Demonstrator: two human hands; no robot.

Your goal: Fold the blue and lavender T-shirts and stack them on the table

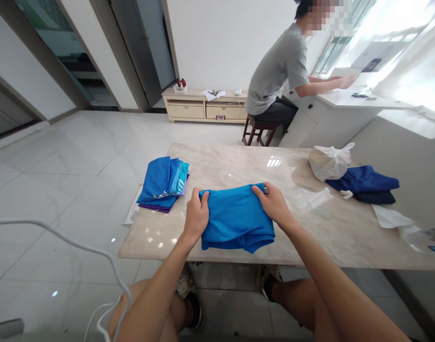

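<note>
A bright blue folded garment hangs between my two hands above the near edge of the marble-topped table. My left hand pinches its upper left corner, thumb on top. At the upper right corner, my right hand grips the cloth the same way. The lower right part of the garment shows several layers and a loose fold. To the left of my left hand lies a pile of folded clothes, blue on top with purple beneath.
On the table's right are a tied white plastic bag, dark blue cloth, white paper and a clear plastic bottle. A white cable curves at lower left. Beyond, a person sits on a stool by a low cabinet.
</note>
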